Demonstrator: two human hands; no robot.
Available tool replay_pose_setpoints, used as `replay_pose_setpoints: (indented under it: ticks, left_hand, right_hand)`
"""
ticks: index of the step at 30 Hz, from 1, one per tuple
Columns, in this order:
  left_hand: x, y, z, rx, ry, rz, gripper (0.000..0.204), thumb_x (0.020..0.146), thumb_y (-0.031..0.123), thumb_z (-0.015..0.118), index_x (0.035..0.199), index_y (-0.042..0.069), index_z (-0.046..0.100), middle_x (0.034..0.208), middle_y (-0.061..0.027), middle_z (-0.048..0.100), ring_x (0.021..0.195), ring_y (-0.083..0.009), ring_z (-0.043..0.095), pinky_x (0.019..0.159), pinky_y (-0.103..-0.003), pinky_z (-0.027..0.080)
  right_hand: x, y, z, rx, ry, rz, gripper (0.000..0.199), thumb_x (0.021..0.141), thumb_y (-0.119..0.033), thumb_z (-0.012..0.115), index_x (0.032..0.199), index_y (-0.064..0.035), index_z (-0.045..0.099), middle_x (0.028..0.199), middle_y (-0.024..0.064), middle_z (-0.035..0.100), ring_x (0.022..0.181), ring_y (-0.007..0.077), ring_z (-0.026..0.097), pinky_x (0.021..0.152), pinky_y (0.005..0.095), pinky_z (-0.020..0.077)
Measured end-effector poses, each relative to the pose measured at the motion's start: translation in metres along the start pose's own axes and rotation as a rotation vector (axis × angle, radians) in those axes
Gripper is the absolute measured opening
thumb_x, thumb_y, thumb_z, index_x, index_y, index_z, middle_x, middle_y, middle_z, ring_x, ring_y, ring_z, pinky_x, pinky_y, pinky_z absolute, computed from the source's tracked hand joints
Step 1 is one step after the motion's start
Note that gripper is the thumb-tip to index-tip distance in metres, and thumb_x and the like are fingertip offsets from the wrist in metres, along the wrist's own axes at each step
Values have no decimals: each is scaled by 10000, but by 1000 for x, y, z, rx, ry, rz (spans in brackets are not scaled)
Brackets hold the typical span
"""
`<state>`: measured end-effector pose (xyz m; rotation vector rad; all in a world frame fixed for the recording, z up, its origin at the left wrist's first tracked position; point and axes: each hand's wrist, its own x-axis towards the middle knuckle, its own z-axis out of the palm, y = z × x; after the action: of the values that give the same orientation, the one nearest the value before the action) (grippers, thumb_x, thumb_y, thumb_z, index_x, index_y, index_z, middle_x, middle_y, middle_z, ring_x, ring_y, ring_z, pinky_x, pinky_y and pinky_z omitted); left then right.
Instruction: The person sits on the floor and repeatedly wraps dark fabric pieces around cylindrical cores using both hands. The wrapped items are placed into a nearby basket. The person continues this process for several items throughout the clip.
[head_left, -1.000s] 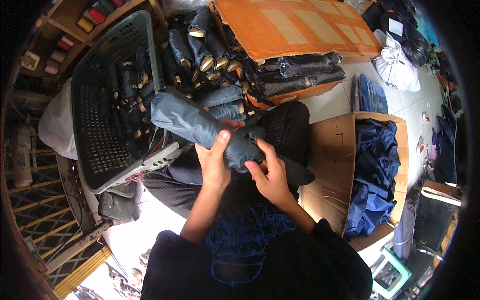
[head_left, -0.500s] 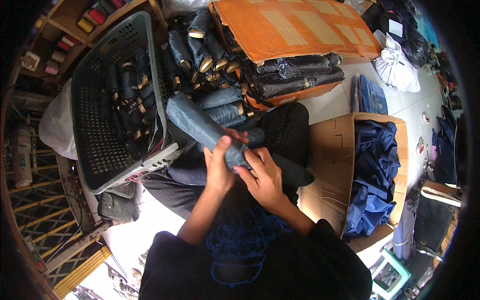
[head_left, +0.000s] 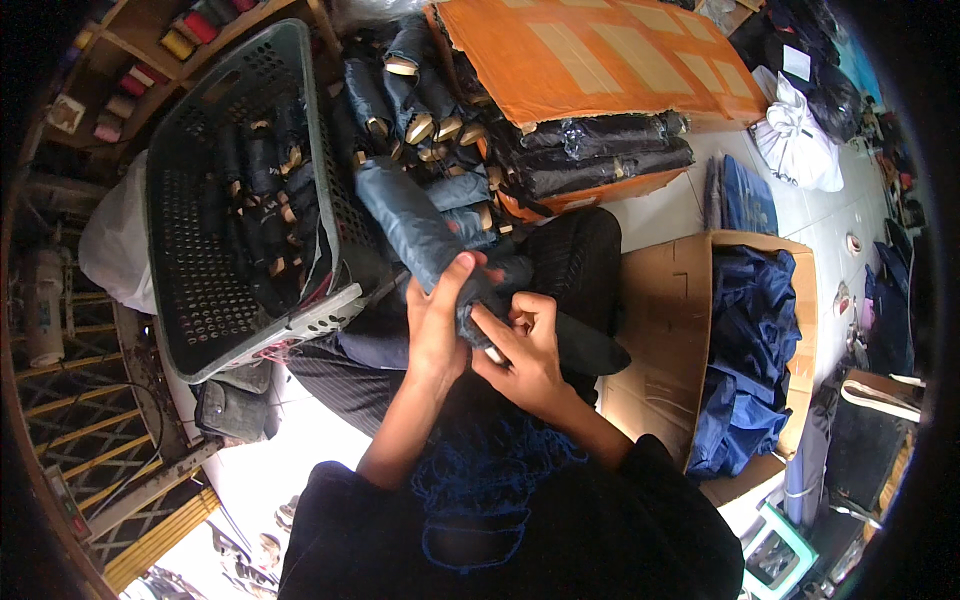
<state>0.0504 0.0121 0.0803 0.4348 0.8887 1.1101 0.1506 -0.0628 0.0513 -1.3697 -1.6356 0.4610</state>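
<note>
A thick grey-blue fabric roll [head_left: 405, 215] slants across my lap, its far end pointing up and left. My left hand [head_left: 437, 320] is wrapped round its lower half, thumb lying on top. At the near end, my right hand [head_left: 522, 345] grips the roll with bent fingers, the index finger pressed along the cloth. A small pale tip pokes out between my hands at that end. Just beyond lie similar rolls [head_left: 460, 190], blue-grey with light, wood-coloured ends. The undersides of my fingers are hidden.
To the left a dark perforated basket [head_left: 318, 150] holds several darker rolls. An orange taped carton [head_left: 600, 60] with black wrapped packs stands ahead. On the right, a cardboard box [head_left: 655, 350] holds blue cloth [head_left: 745, 360]. Thread spools [head_left: 180, 42] fill a shelf at upper left.
The roll has tilted steeper and its far end has shifted right and nearer. My right-hand fingers have curled more, and the pale tip at the near end now shows.
</note>
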Motion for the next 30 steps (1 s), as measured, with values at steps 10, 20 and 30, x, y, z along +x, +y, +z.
replay_pose_setpoints:
  ticks: [10, 20, 30]
  left_hand:
    - [-14, 0, 9, 83, -217, 65, 580, 782, 181, 682, 1255, -43, 432, 943, -100, 577, 830, -190, 616, 749, -326, 517]
    - [4, 4, 0, -58, -485, 100, 717, 749, 306, 703, 1270, -73, 388, 897, -118, 572, 824, -225, 599, 923, -401, 446]
    - [-18, -12, -6, 96, -514, -47, 612, 701, 182, 776, 1183, -76, 500, 950, -104, 620, 792, -154, 611, 689, -268, 504]
  right_hand:
    - [1, 5, 3, -31, 68, -164, 544, 639, -2, 693, 1155, -64, 535, 1172, 169, 289, 1022, 303, 375, 836, 426, 399]
    - [-14, 18, 0, 903, -46, 270, 881, 671, -35, 840, 1369, -7, 302, 1263, 161, 495, 1109, 219, 564, 899, 378, 521]
    - [-30, 14, -4, 433, 53, 150, 723, 664, -199, 868, 1195, 84, 466, 1027, 159, 659, 902, 196, 661, 750, 310, 551]
